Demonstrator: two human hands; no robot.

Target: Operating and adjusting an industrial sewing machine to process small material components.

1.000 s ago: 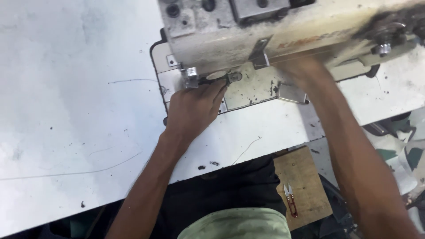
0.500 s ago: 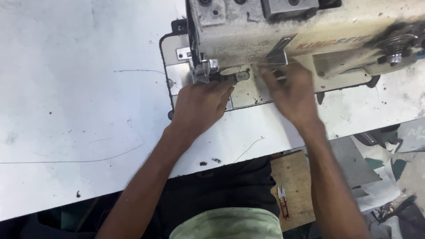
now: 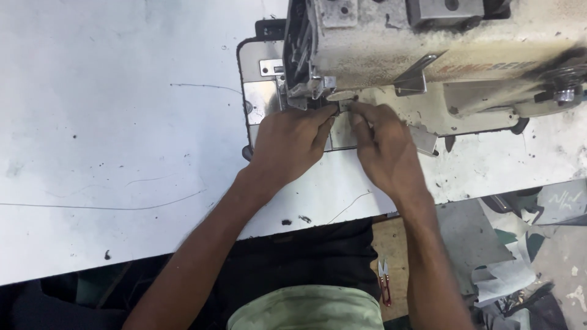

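Both hands were at the needle end of the sewing machine (image 3: 428, 55), which sat on a white worktop (image 3: 110, 140).

Left hand (image 3: 290, 143): fingers curled and drawn together, tips pressed against a small dark part (image 3: 324, 107) just under the machine head, above the metal needle plate (image 3: 263, 101). It looked like a pinch on that part, but the fingers hid the contact; whether it was truly gripped I could not tell.

Right hand (image 3: 382, 150): fingers also bent and close together, tips touching the same spot from the right side. Nothing could be seen held in it.

The dark part lay between the two sets of fingertips, touching both, directly under the head and over the plate. The palms rested back toward the worktop edge.

Judgement on doing this step well: the work is small and half hidden by the head, so both hands should stay braced low on the machine bed, with only the fingertips moving. Fingers belong beside the needle line, not beneath it. Small, slow adjustments would suit.

Red-handled snips (image 3: 384, 287) lay on a wooden board (image 3: 391, 244) below the worktop, well apart from both hands.
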